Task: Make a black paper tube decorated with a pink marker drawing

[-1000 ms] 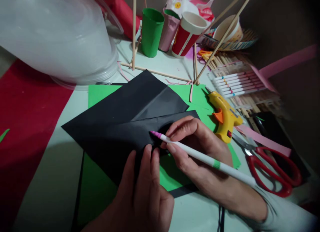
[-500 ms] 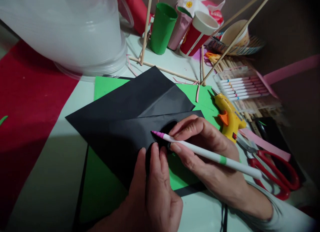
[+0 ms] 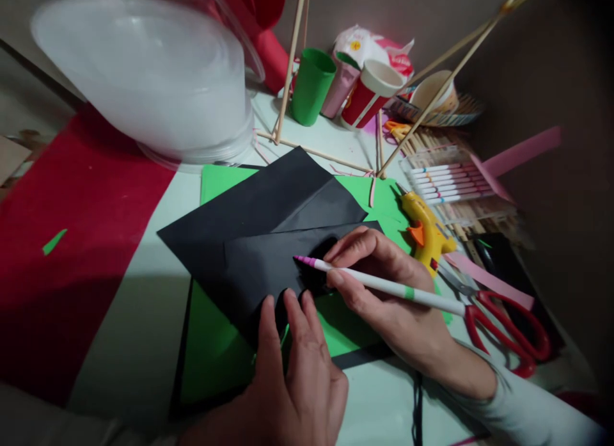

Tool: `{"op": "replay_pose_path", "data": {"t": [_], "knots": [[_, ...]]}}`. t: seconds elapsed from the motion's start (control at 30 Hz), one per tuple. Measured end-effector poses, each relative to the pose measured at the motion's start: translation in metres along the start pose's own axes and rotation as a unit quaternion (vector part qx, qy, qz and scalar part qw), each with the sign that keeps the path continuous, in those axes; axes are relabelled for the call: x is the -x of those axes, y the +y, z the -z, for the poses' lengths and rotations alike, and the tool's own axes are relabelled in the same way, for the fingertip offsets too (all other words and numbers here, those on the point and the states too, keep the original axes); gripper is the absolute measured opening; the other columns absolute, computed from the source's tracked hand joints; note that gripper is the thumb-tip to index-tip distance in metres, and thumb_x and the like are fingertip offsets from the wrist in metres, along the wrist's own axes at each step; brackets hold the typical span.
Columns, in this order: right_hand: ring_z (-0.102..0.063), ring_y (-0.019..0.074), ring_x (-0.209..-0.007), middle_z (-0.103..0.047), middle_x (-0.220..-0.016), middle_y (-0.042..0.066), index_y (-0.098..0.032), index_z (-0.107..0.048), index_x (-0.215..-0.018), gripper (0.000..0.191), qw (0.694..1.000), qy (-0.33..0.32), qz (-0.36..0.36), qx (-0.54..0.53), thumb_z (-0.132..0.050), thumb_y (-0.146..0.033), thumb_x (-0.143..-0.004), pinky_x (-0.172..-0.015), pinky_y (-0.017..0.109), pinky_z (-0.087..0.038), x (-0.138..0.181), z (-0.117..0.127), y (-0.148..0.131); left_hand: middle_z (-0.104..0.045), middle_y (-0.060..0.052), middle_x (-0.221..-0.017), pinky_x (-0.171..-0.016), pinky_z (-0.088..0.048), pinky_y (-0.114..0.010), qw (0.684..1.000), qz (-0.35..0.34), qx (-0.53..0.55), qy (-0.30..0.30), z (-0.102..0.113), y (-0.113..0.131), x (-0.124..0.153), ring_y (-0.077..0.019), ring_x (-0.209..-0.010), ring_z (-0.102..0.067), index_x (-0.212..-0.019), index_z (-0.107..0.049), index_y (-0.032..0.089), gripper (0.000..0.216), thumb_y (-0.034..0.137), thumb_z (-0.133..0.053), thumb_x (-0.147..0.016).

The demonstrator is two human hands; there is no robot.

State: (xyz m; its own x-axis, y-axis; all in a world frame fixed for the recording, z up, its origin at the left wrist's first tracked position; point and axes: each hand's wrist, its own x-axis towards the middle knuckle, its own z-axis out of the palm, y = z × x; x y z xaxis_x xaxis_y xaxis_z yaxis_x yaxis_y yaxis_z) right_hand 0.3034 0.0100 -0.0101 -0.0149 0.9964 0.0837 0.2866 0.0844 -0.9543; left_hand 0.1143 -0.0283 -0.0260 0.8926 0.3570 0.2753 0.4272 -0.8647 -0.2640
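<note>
My right hand (image 3: 398, 292) grips a white felt-tip pen (image 3: 384, 283) with a purple nose and a green band. The pen's tip is over a piece of black paper (image 3: 254, 257); whether it touches cannot be told. My left hand (image 3: 307, 369) lies on the lower edge of this paper with its fingers stretched out and a little apart. Beneath it is another black sheet (image 3: 240, 203), with a folded crease near its right end. Both rest on bright green sheets (image 3: 211, 363), and a dark layer shows under those.
A yellow glue gun (image 3: 426, 231) and red-handled scissors (image 3: 508, 331) lie at the right, near a case of markers (image 3: 448, 183). Behind stand a green cup (image 3: 311, 87), a red-and-white cup (image 3: 371, 94) and a wooden stick frame (image 3: 290, 62). Clear plastic containers (image 3: 192, 87) stand at the left beside red material (image 3: 96, 241).
The view has shifted, so more of the left side shows. My left fingers have spread slightly and sit a bit lower from the pen tip. The pen stays in my right hand.
</note>
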Motion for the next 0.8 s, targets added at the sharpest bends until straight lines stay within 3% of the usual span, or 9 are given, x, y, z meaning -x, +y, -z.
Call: {"op": "replay_pose_path", "data": {"t": [0.27,0.63,0.8], "knots": [[-0.067,0.0171,-0.077,-0.07,-0.083,0.003,-0.022,-0.063,-0.08,0.015,0.999,-0.028,0.034,-0.011,-0.074,-0.025,-0.091,-0.064,0.029,-0.055,-0.0014,-0.0033,0.0009,-0.078,-0.026,-0.112,-0.088,-0.061,-0.06,0.999,-0.041,0.022,-0.011,0.0047,-0.0061,-0.0005,-0.0459,-0.106,-0.074,-0.093,-0.072,0.006,0.028,0.033,-0.065,-0.095],[-0.067,0.0178,-0.082,-0.07,-0.087,0.003,-0.023,-0.064,-0.084,0.013,0.998,-0.03,0.048,0.022,-0.074,-0.023,-0.091,-0.067,0.031,-0.054,0.0033,-0.0022,0.0059,-0.082,-0.016,-0.102,-0.082,-0.068,-0.054,1.0,-0.024,0.002,-0.012,0.0048,-0.0021,-0.0042,-0.0406,-0.098,-0.078,-0.082,-0.072,0.011,0.015,0.023,-0.07,-0.092],[-0.067,0.0179,-0.08,-0.07,-0.083,0.003,-0.022,-0.063,-0.081,0.015,0.998,-0.017,0.047,0.029,-0.073,-0.026,-0.092,-0.065,0.03,-0.053,0.0017,-0.0042,0.0042,-0.08,-0.022,-0.108,-0.089,-0.064,-0.058,1.0,-0.003,-0.004,-0.011,0.0026,0.003,-0.0008,-0.044,-0.106,-0.076,-0.085,-0.071,0.009,0.015,0.023,-0.071,-0.092]]}}
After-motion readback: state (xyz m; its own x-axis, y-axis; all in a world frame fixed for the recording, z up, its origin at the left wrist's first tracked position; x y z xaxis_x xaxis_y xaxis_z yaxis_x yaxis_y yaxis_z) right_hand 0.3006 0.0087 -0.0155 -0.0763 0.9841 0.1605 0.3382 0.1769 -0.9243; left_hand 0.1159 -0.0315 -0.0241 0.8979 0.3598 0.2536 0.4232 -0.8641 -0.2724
